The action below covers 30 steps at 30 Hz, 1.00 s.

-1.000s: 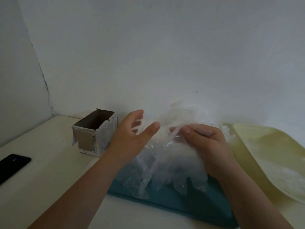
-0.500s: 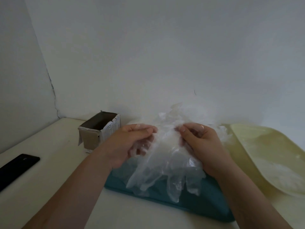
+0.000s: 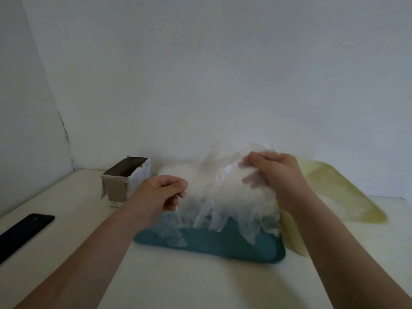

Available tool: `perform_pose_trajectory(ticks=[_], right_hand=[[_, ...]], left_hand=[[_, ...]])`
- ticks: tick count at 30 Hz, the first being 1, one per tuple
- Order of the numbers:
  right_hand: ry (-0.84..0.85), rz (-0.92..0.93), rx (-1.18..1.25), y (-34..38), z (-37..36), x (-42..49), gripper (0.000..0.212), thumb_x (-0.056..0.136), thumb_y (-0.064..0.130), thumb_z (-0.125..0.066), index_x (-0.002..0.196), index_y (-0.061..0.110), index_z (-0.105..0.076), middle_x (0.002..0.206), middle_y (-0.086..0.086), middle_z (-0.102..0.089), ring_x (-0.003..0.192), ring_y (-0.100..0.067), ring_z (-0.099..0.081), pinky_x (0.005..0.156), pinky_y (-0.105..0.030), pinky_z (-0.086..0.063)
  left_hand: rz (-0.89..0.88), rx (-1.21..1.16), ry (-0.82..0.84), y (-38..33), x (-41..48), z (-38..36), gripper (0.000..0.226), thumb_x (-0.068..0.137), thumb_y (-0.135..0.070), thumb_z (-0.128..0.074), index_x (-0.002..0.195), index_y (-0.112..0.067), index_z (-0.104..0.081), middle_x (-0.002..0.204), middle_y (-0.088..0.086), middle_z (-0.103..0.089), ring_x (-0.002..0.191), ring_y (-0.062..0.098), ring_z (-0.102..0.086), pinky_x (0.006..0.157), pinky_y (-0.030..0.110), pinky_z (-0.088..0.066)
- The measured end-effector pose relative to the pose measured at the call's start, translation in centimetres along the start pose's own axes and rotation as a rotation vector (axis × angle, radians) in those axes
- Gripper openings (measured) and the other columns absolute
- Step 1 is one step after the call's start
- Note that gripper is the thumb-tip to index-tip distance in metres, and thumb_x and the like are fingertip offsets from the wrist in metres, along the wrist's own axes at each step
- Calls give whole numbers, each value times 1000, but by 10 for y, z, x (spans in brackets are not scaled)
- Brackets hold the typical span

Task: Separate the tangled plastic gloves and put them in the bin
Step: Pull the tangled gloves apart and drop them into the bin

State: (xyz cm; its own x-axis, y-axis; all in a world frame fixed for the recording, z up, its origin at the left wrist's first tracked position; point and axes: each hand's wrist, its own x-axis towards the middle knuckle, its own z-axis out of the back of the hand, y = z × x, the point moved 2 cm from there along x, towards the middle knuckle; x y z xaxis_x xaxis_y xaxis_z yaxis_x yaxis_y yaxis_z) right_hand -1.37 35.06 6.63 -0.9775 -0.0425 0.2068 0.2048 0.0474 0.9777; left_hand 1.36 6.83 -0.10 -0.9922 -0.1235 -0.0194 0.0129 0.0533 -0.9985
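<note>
1. While the clump of plastic gloves (image 3: 229, 197) is held up over the teal tray (image 3: 223, 248), its lower glove fingers hang down and touch the tray floor. A few loose clear pieces lie on the tray's left part.
2. Teal tray: shallow, on the pale table (image 3: 200, 284), directly in front of the person.
3. Yellow tray (image 3: 347, 197): shallow, just right of the teal tray, its near edge partly behind the right forearm. A whitish film lies in it; too blurred to say what it is.
4. Cardboard box (image 3: 127, 181): open top, upright, near the wall (image 3: 200, 74), just left of the clump. Interior is dark; contents cannot be made out.
5. Left hand (image 3: 160, 197): fingers curled, thumb closed against the forefinger, pinching thin film at the left edge of the clump. Knuckles up, forearm coming in from lower left.
6. Right hand (image 3: 278, 177): grasps the top right of the clump, fingers bent into the plastic, thumb on the near side. It is higher than the left hand, wrist angled down toward lower right.
7. The two hands are apart, with the bulk of the clump between them.
8. Black phone (image 3: 22, 230): flat on the table at far left, well apart from both trays.
</note>
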Motion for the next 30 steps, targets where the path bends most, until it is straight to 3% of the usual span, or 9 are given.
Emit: perform_pose_trajectory(ticks=[3, 7, 10, 11, 14, 16, 19, 23, 30], right_hand=[[33, 53, -57, 15, 14, -7, 18, 97, 16, -69, 97, 0, -77, 92, -10, -80, 57, -26, -69, 56, -34, -58], [172, 54, -84, 32, 27, -20, 24, 100, 16, -64, 102, -4, -76, 79, -5, -77, 68, -34, -65, 74, -47, -55], [230, 11, -102, 42, 40, -20, 23, 99, 16, -66, 102, -3, -77, 91, -9, -79, 84, -41, -66, 85, -57, -51], [228, 4, -126, 44, 46, -18, 22, 99, 17, -66, 102, -2, -77, 94, -11, -79, 85, -42, -67, 87, -59, -52], [181, 33, -274, 55, 75, -12, 20, 100, 20, -66, 103, 5, -78, 98, -9, -80, 70, -30, -70, 65, -42, -56], [137, 60, -396, 62, 95, -9, 18, 100, 22, -66, 100, 9, -79, 92, -3, -80, 53, -17, -63, 49, -28, -46], [96, 52, -498, 69, 114, -3, 17, 99, 21, -67, 97, 8, -78, 71, 6, -76, 44, -11, -54, 45, -25, -38], [74, 16, -576, 67, 136, 10, 17, 98, 25, -69, 98, 11, -78, 87, 1, -79, 50, -17, -57, 42, -24, -35], [-20, -62, -747, 36, 173, 43, 12, 98, 27, -66, 94, 19, -74, 85, 0, -79, 45, -19, -53, 43, -21, -30]], left_hand=[[-23, 13, -30, -3, -5, -8, 28, 91, -29, -77, 103, -4, -77, 87, 12, -71, 67, 15, -63, 62, 28, -55], [-21, -54, 259, -31, -11, -58, 66, 82, -62, -79, 124, -12, -72, 125, 3, -75, 113, 17, -72, 99, 42, -56], [-68, 79, 431, -55, -23, -105, 37, 104, -41, -57, 121, -13, -74, 114, 0, -79, 104, 13, -76, 84, 30, -59], [-70, 85, 452, -59, -22, -116, 38, 106, -41, -53, 121, -13, -75, 114, 1, -79, 103, 15, -76, 84, 30, -59], [2, -19, 624, -63, -12, -140, 77, 89, -74, -59, 139, -16, -66, 140, 8, -68, 130, 28, -65, 111, 49, -46], [19, -26, 694, -66, -5, -157, 83, 80, -77, -64, 141, -21, -65, 140, 5, -68, 129, 29, -65, 107, 49, -50], [-33, 60, 628, -73, -3, -189, 48, 92, -47, -71, 130, -17, -71, 124, 5, -76, 106, 23, -75, 90, 41, -61], [-26, 72, 490, -69, 5, -218, 25, 102, -30, -67, 115, -11, -78, 103, 7, -79, 91, 20, -74, 97, 42, -60], [-42, -13, 344, -72, 20, -190, 20, 102, -23, -64, 107, -7, -75, 103, 11, -79, 91, 25, -74, 78, 37, -61]])
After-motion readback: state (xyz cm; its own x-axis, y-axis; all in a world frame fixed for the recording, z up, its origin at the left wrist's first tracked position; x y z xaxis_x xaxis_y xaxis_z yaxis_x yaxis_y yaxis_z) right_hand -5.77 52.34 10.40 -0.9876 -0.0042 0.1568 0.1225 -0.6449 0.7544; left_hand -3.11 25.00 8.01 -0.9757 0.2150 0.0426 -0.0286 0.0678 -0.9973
